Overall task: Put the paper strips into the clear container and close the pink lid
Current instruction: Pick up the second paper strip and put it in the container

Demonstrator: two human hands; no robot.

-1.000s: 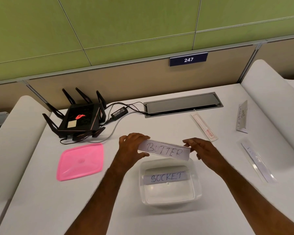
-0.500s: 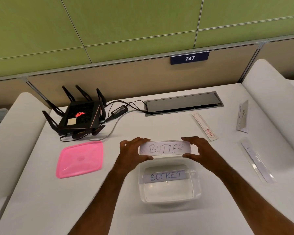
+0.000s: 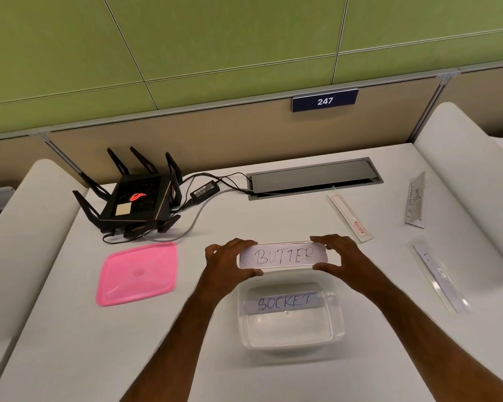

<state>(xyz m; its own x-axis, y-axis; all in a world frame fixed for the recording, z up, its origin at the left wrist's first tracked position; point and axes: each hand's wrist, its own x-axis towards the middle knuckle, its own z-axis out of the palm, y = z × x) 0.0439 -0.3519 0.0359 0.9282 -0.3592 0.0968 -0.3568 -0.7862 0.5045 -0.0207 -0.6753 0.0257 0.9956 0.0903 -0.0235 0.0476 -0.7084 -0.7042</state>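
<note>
The BUTTER strip [image 3: 283, 255] is pinched at its two short ends, the left hand [image 3: 225, 264] clamped on the left end and the right hand [image 3: 339, 256] on the right end, thumb below and fingers above in each grip. Its long axis runs level from left to right across the middle of the frame, with the writing upright toward the camera. It is held just above the far rim of the clear container [image 3: 291, 340], which stands open on the counter [image 3: 70, 343] in the lower middle. Inside the container the SOCKET strip [image 3: 283, 301] is seen lying parallel. The pink lid [image 3: 137, 274] lies flat at the left. A second ago the BUTTER strip was tilted, right end lower; now it is levelled.
</note>
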